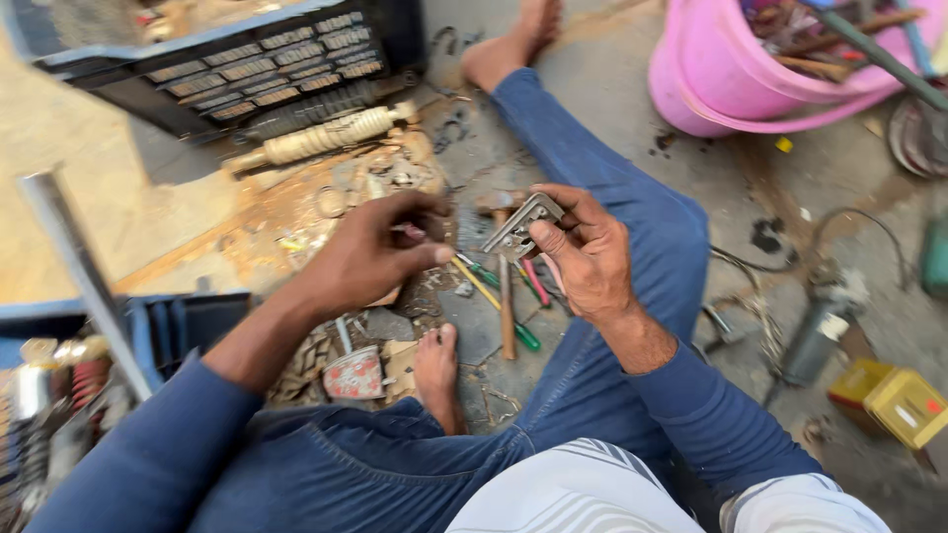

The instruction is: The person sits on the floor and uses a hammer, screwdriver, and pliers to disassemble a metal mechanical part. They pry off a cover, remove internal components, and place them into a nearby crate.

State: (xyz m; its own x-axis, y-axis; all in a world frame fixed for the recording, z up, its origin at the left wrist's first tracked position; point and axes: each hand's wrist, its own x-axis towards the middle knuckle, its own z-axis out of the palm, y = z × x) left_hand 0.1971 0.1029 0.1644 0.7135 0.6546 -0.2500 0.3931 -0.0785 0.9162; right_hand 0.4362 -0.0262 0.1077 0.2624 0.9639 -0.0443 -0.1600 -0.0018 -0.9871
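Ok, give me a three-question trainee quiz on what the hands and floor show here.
1. True or false: the right hand holds a small grey metal bracket.
2. What colour is the bucket at upper right? A) pink B) green C) black
3. What lies on the floor below the hands: a hammer with screwdrivers, or a saw?

Key: 1 true; 2 A; 3 hammer with screwdrivers. The left hand pinches something too small to identify.

Surface: grey concrete floor [612, 118], stained and littered
Upper right: pink plastic tub [711, 69]
Upper left: black crate [267, 69], cream ribbed shock absorber [326, 133]
Centre: wooden-handled hammer [506, 296], screwdrivers [489, 286]
Lower right: yellow box [904, 405]
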